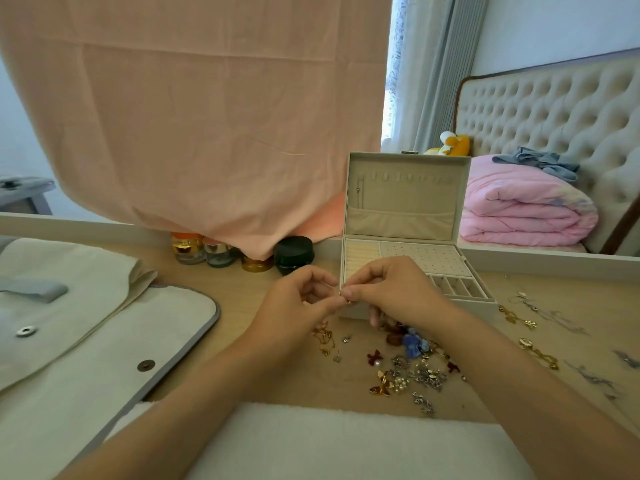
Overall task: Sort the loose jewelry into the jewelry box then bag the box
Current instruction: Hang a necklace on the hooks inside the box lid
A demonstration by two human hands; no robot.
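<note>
A cream jewelry box (415, 202) stands open on the wooden table, lid upright, its compartmented tray partly hidden behind my hands. My left hand (298, 303) and my right hand (391, 289) meet in front of the box's front left corner, both pinching one small gold piece of jewelry (344, 295) between the fingertips. Loose jewelry (412, 368) lies scattered on the table below my right hand: gold, silver, red and blue pieces. More chains (536, 351) lie to the right. A beige fabric bag (86, 341) with snap buttons lies flat at the left.
Several small jars (221, 252) and a black pot (294, 252) stand at the table's back edge under a hanging peach cloth (194, 116). A white pad (346, 441) lies at the near edge. A bed with a pink quilt (519, 206) sits behind on the right.
</note>
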